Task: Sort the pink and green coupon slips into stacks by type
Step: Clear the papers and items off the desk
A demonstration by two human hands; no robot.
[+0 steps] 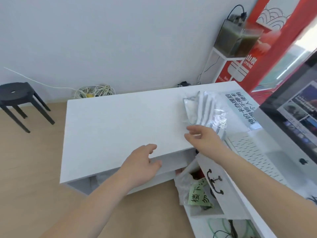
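Bare forearms (89, 206) are reaching over white desk (111, 121); monitor (295, 114) is standing right. Open drawer (229, 203) is holding bagged green slip (199, 198). Left hand (142, 162) is hanging relaxed at desk edge; right hand (202, 136), fingers loose, is touching plastic packets (202, 107).

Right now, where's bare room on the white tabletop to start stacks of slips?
Bare: the left and centre of the tabletop, from its far edge down to the left hand at the near edge. Crowded: the far right corner, with plastic packets and a printed sign, the right hand by them; keyboard beyond.
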